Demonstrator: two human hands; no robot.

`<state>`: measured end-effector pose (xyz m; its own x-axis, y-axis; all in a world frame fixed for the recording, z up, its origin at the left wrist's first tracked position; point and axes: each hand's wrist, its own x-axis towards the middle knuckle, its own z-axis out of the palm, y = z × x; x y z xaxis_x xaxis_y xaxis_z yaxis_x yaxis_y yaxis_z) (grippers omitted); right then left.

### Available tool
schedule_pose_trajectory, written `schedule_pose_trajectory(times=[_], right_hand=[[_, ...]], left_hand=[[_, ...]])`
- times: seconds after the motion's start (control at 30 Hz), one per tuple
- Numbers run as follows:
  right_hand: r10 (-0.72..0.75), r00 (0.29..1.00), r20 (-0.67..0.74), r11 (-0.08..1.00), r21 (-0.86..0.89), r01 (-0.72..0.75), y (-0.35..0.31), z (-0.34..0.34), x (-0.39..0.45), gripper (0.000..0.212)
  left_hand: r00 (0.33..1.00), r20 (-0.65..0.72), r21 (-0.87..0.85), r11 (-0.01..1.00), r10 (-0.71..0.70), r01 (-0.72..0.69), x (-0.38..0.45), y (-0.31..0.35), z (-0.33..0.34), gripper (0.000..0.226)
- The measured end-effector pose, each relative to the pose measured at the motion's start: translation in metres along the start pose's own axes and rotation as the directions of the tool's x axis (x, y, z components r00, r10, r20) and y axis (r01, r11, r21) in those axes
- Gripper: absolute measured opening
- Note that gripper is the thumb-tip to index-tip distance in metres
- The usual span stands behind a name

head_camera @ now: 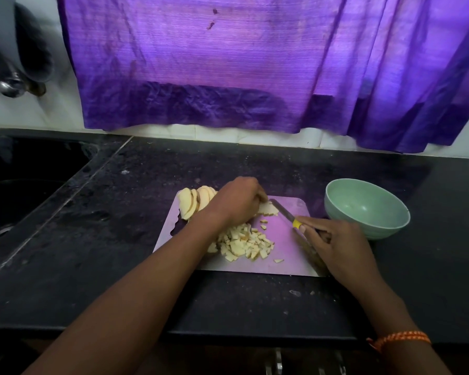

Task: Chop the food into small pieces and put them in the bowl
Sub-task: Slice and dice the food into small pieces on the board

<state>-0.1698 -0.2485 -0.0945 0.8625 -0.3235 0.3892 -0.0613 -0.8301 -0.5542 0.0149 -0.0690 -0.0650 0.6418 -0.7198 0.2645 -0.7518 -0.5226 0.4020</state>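
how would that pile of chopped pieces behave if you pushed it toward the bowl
The pile of chopped pieces is loose small bits, so it would likely scatter, not slide as one. A few strays already lie apart on the cutting board. The bits look light; the board's flat surface should let them sweep easily.
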Motion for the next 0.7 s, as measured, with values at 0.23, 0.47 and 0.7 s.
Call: schedule_pose_trajectory(times=[0.23, 0.47, 0.7], right_hand=[[0.006, 0.998, -0.068, 1.0, -0.001, -0.006, 0.004, -0.002, -0.002, 0.022], [-0.056, 0.996, 0.062, 0.998, -0.01, 0.057, -0.007, -0.002, -0.012, 0.025], [-0.051, 0.999, -0.006, 0.998, 0.049, 0.051, -0.002, 0.0, -0.007, 0.021]], left_hand=[[0.995, -0.071, -0.114, 0.991, -0.074, 0.066, -0.001, -0.009, -0.008, 0.037], [0.998, 0.006, -0.137, 0.988, -0.065, 0.065, -0.001, -0.009, -0.009, 0.042], [0.99, -0.106, -0.152, 0.985, -0.098, 0.081, -0.002, -0.015, -0.011, 0.036]])
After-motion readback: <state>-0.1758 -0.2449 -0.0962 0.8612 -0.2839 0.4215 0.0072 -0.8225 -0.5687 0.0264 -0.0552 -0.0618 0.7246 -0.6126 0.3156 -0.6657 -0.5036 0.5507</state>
